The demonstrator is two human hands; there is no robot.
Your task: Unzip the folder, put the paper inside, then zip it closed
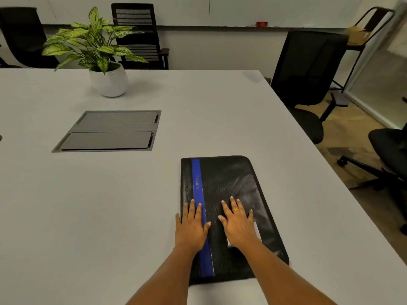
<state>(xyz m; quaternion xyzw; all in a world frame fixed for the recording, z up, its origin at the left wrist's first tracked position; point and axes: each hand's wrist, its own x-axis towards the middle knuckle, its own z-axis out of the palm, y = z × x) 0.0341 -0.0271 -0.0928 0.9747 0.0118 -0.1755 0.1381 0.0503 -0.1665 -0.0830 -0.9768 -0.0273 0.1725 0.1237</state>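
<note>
Both hands flat, fingers spread, palms down on the black folder, gripping nothing. Left hand lies over the blue stripe near the folder's left edge; right hand rests mid-cover, ring on one finger, partly covering a white label. Forearms reach in from the bottom edge. Folder lies closed on the white bench, near its right edge. Paper not visible.
</note>
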